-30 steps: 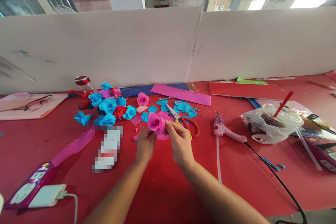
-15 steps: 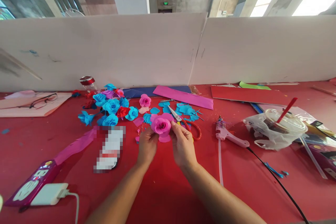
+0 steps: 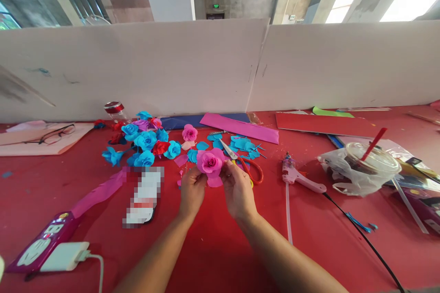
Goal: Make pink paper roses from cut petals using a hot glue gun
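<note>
Between my two hands is a pink paper flower (image 3: 210, 162), its layered petals facing up toward me and one lower petal hanging between the thumbs. My left hand (image 3: 192, 192) pinches it from the left and below. On the other side, my right hand (image 3: 239, 187) has its thumb and fingers closed on the right edge of the petals. Just behind my right hand lie scissors (image 3: 252, 170) with orange-red handles, blades open. Blue paper petals (image 3: 244, 143) are scattered past the flower. A smaller pink flower (image 3: 189, 132) rests beyond my left hand.
Left of my hands are a bunch of blue and red paper flowers (image 3: 146, 140), a blurred phone (image 3: 144, 197) and a white charger (image 3: 65, 256). To the right lie a pink glue gun (image 3: 302, 178) with its black cord and a bagged drink cup (image 3: 364, 165). A white partition (image 3: 154, 68) stands behind.
Both hands stay in nearly the same place. The pink flower has shifted very slightly left and up, and the whole view has tilted a little.
</note>
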The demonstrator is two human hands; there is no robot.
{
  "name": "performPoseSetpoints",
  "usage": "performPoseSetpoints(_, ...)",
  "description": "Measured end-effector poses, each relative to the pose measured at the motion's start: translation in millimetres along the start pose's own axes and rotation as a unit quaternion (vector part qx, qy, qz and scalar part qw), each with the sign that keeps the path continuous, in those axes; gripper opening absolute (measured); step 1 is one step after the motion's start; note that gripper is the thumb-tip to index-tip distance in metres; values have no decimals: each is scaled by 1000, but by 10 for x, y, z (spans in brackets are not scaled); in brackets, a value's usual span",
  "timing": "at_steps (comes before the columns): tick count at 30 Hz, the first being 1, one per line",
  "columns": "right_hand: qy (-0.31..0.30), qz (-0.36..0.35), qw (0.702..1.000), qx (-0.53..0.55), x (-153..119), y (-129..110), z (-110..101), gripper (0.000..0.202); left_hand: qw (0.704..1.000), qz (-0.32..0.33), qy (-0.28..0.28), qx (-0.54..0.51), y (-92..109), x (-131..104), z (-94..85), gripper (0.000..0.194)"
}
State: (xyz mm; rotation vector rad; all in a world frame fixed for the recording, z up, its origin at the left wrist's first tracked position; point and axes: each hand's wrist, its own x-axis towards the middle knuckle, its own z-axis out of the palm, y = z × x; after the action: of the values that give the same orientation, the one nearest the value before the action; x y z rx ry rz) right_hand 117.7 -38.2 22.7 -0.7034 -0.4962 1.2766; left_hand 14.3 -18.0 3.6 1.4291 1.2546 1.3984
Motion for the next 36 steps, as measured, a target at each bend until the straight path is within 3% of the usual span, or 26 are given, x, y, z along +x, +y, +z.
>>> performPoseSetpoints(8, -16, -35, 997, -62, -5, 42, -48, 19, 1000, 10, -15, -19, 6, -1, 22, 11)
performPoseSetpoints(27, -34, -30, 999, -24, -13, 76, -43, 12, 1000, -21, -5, -12, -61, 1, 9, 16)
performPoseSetpoints(32, -14, -25, 1000, -12, 16, 42, -48, 12, 999, -19, -4, -27, -54, -5, 10, 17)
performPoseSetpoints(36, 26, -28, 999, -18, 44, -9, -50, 14, 995, -52, 27, -85, -68, 16, 14, 17)
